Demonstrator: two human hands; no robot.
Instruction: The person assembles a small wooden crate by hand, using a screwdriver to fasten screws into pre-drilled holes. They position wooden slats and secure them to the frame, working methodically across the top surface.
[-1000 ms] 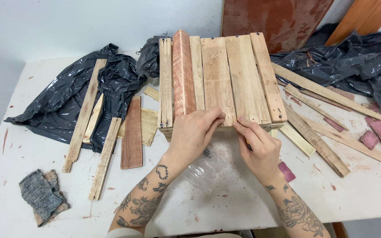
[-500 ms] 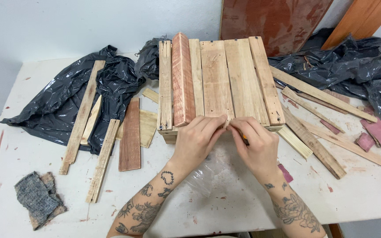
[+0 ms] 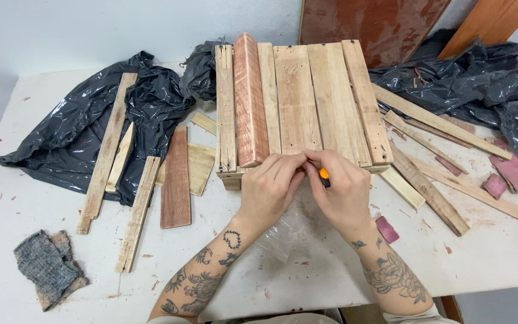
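A panel of several pale wooden slats (image 3: pixel 307 102) lies on the white table (image 3: pixel 43 198), with one reddish slat (image 3: pixel 250 102) raised among them. Both hands meet at the panel's near edge. My left hand (image 3: pixel 271 186) has its fingers curled against that edge, fingertips touching my right hand. My right hand (image 3: pixel 343 192) grips a small orange and black tool (image 3: pixel 324 176), its tip pointing at the slat ends. A crumpled clear plastic bag (image 3: pixel 283 237) lies on the table under my wrists.
Loose wood strips (image 3: pixel 106 150) and a dark reddish board (image 3: pixel 175 177) lie left on black plastic sheeting (image 3: pixel 73 138). More strips (image 3: pixel 433 120) and pink scraps (image 3: pixel 514 171) lie right. A grey cloth (image 3: pixel 46 264) sits near the front left corner. Boards lean against the wall behind.
My hands have come closer together at the panel's near edge, and the orange tool now shows in my right hand. The view shifted slightly.
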